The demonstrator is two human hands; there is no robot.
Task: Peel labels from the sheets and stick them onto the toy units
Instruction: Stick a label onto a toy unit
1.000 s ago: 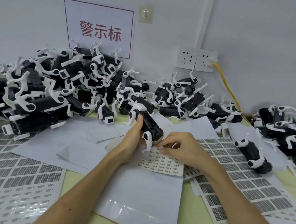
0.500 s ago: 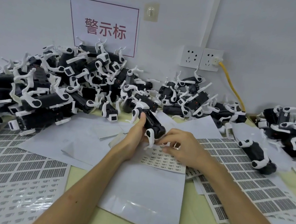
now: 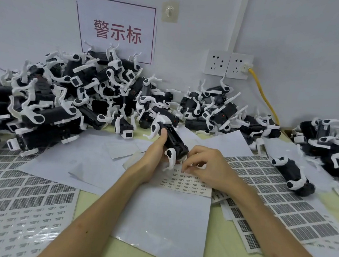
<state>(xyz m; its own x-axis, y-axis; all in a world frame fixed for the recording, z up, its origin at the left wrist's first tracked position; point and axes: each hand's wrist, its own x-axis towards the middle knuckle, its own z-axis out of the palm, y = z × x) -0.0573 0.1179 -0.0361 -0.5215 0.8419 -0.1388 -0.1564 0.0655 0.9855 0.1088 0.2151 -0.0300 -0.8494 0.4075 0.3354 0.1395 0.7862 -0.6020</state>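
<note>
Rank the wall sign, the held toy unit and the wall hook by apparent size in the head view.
1. wall sign
2. held toy unit, though nearness to the camera inflates it
3. wall hook

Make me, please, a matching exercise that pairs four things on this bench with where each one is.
Things: 1 black toy unit with white legs, centre front; 2 yellow cable; 3 white paper sign with red characters; 4 small white label sheet.
Places: A on the wall; B under the right hand; C gripped by the left hand; D plugged into the white wall socket.
Pairs: 1-C; 2-D; 3-A; 4-B.
</note>
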